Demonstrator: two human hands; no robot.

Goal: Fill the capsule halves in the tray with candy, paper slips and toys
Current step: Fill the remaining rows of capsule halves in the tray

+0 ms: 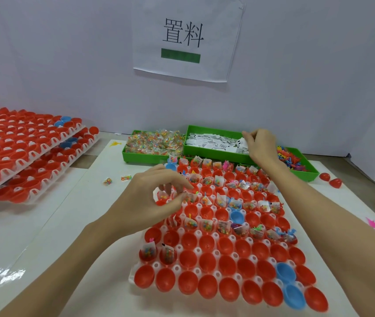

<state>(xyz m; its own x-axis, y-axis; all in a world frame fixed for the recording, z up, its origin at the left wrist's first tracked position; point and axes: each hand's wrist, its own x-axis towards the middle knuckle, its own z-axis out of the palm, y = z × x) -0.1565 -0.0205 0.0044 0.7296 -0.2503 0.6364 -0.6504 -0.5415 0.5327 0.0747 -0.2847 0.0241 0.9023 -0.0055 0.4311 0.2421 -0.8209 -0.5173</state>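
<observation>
White tabletop against a pale wall, where a paper sign (pixel 187 37) with two printed characters and a green bar is hanging above the work area. On the table, a white tray (pixel 225 236) of red and blue capsule halves is lying in front of the person, its far rows already holding candy packets, slips and small toys, its near rows mostly bare. The left hand (pixel 156 197) is hovering over the tray's upper left part, fingers curled and thumb meeting fingertips in a narrow pinch; whether it is holding anything cannot be told. The right hand (pixel 261 145) is reaching into the green bin of paper slips (pixel 214 143), fingertips pinched at the pile. Beside it to the left is sitting a green bin of candy packets (pixel 152 145), and to the right a green bin of coloured toys (pixel 296 161). Stacked trays of capsule halves (pixel 22 152) are resting at far left. Two loose candy packets (pixel 116 179) are lying on the table near the tray.
</observation>
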